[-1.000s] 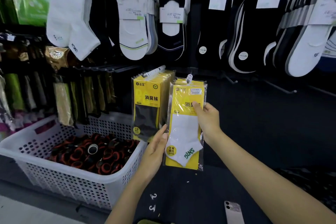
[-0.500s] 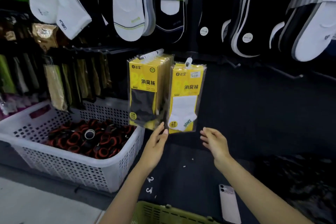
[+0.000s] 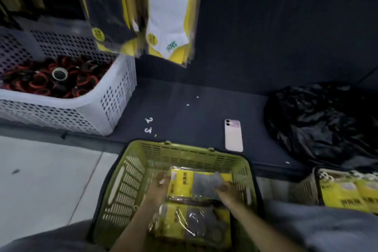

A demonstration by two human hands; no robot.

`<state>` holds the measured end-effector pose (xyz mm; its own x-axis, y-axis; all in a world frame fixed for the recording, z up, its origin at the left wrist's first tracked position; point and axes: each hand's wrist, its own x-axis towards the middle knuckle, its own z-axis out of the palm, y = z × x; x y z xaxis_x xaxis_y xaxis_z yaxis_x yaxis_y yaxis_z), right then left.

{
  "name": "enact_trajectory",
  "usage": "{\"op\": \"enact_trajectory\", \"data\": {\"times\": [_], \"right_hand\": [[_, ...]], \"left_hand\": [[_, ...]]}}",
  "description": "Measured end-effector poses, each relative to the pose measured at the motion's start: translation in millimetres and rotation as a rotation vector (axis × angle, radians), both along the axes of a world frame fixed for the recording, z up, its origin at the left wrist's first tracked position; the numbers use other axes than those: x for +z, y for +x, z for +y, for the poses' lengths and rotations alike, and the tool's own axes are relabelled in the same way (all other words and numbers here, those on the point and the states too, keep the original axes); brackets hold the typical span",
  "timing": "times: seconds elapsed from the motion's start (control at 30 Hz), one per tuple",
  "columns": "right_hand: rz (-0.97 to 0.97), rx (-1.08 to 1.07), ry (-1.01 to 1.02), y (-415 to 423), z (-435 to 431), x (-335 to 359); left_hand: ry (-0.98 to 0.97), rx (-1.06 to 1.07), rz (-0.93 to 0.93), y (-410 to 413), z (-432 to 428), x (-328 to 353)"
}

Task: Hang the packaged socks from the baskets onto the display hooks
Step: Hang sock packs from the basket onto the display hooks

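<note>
Left hand and right hand: both down inside the green basket, one at each side edge of the top sock pack. Both touch it. Motion blur hides whether the fingers are closed round it, so grip cannot be told for either hand.

Top sock pack: yellow card, grey sock, lying flat in the far half of the green basket. A second pack lies under it in the near half, between the forearms.

Beyond the green basket, on the dark ledge:
- phone, face down, just past the far right corner
- two small white hooks, just past the far left corner
- white basket, far left, filled with red-and-black rings
- black plastic bag, far right

Above and behind the green basket, hanging on the display: a white-sock pack, and just left of it a black-sock pack.

Right of the green basket: another basket holding more yellow packs.

Left of the green basket: pale floor tiles.
</note>
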<state>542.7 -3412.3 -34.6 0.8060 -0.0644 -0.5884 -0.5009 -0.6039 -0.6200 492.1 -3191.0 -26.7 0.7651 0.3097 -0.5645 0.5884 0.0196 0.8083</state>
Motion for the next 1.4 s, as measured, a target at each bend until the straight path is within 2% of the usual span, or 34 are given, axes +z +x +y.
{"op": "enact_trajectory", "data": {"times": [0.13,0.27,0.43,0.57,0.67,0.77,0.83,0.97,1.1,1.17,1.33,1.4], "right_hand": [[-0.013,-0.039,-0.006,-11,-11,-23],[-0.016,0.080,-0.146,-12,-9,-36],[-0.028,0.155,-0.179,-12,-11,-53],[0.008,0.197,-0.172,-14,-12,-66],[0.016,0.218,-0.181,-14,-14,-72],[0.016,0.204,-0.148,-13,-13,-73],[0.020,0.195,-0.123,-12,-12,-71],[0.005,0.151,-0.066,-6,-10,-59],[0.002,0.161,-0.042,-3,-7,-37],[-0.011,0.186,0.009,-2,-1,-23],[-0.181,0.261,0.088,5,21,21],[-0.223,0.276,0.179,11,32,44]], "left_hand": [[0.027,-0.041,0.155,-26,6,-34],[0.078,-0.109,0.232,-15,4,-41],[0.079,-0.236,0.331,0,-8,-48],[0.056,-0.308,0.322,0,-12,-55],[0.088,-0.267,0.284,1,-8,-59],[0.215,-0.201,0.289,2,-6,-54],[0.210,-0.142,0.270,6,-7,-48],[0.072,-0.136,0.263,14,-12,-32],[-0.235,0.014,0.293,19,-12,-5],[-0.292,-0.005,0.282,19,-8,10],[-0.080,-0.170,0.139,30,15,60],[0.008,-0.213,0.047,37,22,87]]}}
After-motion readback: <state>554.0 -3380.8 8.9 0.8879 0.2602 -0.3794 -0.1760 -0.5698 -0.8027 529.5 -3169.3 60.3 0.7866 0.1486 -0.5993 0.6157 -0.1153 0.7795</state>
